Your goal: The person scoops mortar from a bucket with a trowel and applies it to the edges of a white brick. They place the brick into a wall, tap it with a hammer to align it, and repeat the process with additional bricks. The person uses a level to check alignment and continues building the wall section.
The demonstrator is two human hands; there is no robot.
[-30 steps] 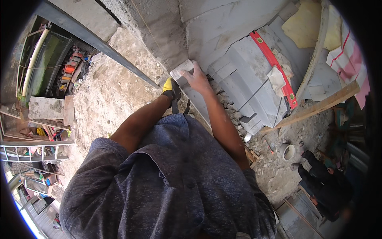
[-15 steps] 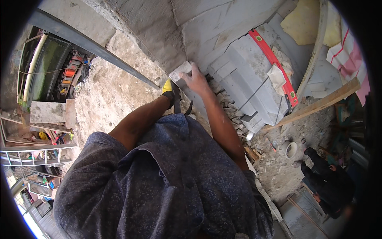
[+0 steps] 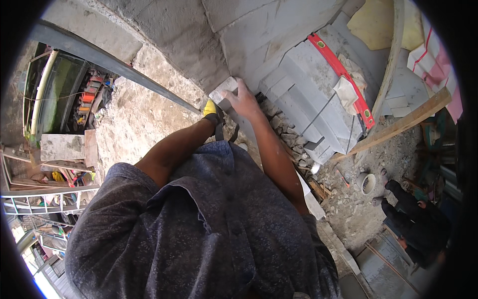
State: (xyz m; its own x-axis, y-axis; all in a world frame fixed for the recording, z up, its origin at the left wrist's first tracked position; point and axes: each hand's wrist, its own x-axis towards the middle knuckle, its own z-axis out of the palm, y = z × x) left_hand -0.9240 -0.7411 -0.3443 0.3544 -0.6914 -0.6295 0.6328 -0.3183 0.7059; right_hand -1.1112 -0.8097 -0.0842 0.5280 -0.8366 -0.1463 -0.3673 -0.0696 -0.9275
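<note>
While perched high at the wall's edge, risks dropping the pale grey concrete block (image 3: 225,91): right hand (image 3: 245,98) spread flat on top, pressing it against the rough grey masonry wall (image 3: 199,40); left hand (image 3: 214,113), closed on a yellow-handled tool (image 3: 209,107), offers no spare grip. Could land on the stacked grey blocks (image 3: 308,104) below.

Single view: head-worn fisheye cam, left of pair, looks steeply down over wearer's blue-grey patterned shirt (image 3: 199,234). Forearms enter from below, reaching fwd to pale grey concrete block (image 3: 225,90) near frame centre-top. Close range. Edges bend at black rim. No 2nd view to overlap.
</note>
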